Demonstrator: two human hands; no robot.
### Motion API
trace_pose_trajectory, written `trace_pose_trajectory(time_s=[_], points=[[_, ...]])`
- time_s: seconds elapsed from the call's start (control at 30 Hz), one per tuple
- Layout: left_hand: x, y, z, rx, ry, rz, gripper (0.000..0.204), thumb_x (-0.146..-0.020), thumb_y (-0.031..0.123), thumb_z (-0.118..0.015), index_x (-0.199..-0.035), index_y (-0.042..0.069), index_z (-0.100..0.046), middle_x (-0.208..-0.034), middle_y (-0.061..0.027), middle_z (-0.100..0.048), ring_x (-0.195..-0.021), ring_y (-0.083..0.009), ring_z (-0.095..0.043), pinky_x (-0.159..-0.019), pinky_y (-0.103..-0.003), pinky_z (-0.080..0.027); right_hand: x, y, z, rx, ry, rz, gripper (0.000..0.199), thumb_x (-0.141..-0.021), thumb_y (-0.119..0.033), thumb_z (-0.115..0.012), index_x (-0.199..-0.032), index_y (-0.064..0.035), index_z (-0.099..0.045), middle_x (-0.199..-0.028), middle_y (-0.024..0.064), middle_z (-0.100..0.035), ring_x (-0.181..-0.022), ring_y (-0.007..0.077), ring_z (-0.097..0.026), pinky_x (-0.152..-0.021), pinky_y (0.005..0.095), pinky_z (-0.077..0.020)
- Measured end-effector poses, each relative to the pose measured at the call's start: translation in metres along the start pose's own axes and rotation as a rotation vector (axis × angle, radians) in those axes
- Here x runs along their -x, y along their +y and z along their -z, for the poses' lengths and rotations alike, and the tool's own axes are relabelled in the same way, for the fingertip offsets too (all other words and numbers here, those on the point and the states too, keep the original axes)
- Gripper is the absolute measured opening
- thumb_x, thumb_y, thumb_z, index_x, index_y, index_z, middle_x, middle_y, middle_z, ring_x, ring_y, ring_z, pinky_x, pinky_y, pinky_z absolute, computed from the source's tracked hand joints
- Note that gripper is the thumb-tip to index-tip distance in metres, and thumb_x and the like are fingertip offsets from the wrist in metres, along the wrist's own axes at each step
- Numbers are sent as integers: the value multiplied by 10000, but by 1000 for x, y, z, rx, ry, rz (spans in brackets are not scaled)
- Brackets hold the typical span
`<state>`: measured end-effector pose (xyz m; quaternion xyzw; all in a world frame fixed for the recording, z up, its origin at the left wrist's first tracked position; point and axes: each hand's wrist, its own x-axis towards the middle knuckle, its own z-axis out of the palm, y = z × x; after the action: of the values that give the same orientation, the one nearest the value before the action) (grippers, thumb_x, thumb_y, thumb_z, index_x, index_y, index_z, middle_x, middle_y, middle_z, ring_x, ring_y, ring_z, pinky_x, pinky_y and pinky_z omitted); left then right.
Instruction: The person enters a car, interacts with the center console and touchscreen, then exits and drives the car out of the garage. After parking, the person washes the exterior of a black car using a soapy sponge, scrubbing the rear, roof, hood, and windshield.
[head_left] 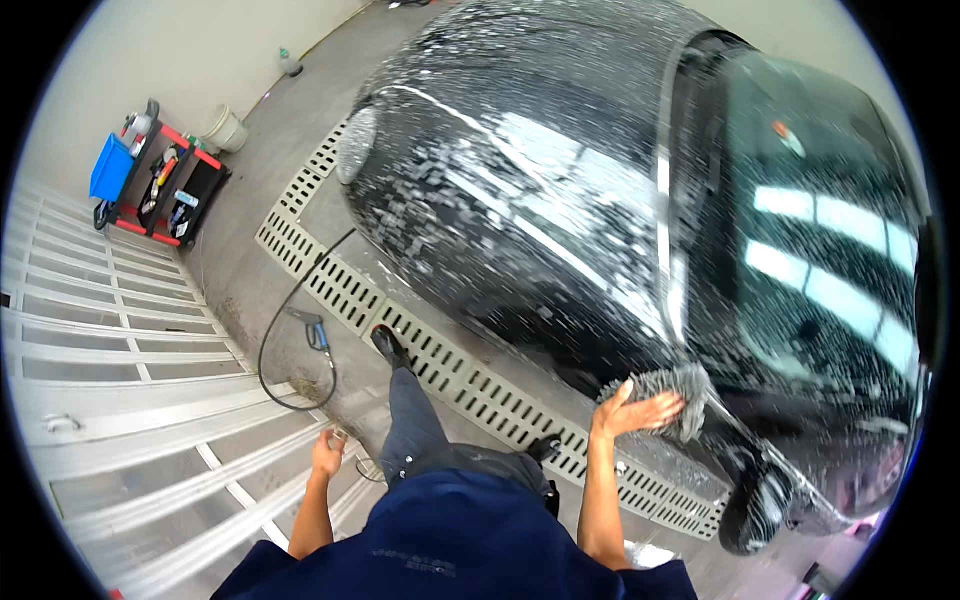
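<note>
My right hand (pixel 640 412) presses a grey shaggy wash mitt (pixel 680 395) against the side of a black car (pixel 480 220), close to the base of the windshield (pixel 830 220). Its fingers lie over the mitt and the thumb points up. White foam streaks cover the car's hood, headlight and glass. Just behind the mitt is the side mirror (pixel 757 508), also foamy. Low on the left hangs my left hand (pixel 328 455), its fingers loosely curled beside the white slatted door; I make out nothing in it.
A slotted drain grate (pixel 345 290) runs along the floor beside the car, under my feet. On the left lies a blue-and-black spray gun (pixel 317 335) with its looped black hose (pixel 263 360). Farther off stand a red-and-black tool cart (pixel 165 185), a white bucket (pixel 226 130) and a spray bottle (pixel 290 64).
</note>
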<state>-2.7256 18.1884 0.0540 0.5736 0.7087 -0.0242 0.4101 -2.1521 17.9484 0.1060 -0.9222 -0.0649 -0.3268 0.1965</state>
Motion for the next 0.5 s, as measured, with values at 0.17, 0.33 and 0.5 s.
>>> trace_pose_trajectory(time_s=[0.17, 0.33, 0.5], points=[[-191, -47, 56, -147, -50, 41, 343, -907, 181, -683, -1189, 0, -616, -1167, -203, -665, -992, -316, -685, -893, -430, -536, 32, -170, -40, 0, -43, 71, 941, -969, -666, -472, -1554, 38, -256, -1622, 253, -237, -1505, 424, -196, -1190, 603, -124], [-321, 74, 116, 101, -59, -146, 312, -934, 175, -652, -1213, 38, -621, -1087, -157, -673, -905, -270, -674, -836, -380, -528, 72, -360, -74, -19, -170, 196, 924, -1001, -671, -358, -1526, 78, -225, -1609, 296, -209, -1510, 429, -158, -1183, 630, -96], [-353, 276, 164, -50, -114, -381, 360, -955, 174, -637, -1292, 61, -579, -1144, -160, -664, -966, -311, -669, -885, -397, -513, 92, -598, -128, 26, -645, 552, 845, -795, -230, -638, -1549, -23, -317, -1633, 204, -256, -1542, 387, -142, -1228, 610, -23]])
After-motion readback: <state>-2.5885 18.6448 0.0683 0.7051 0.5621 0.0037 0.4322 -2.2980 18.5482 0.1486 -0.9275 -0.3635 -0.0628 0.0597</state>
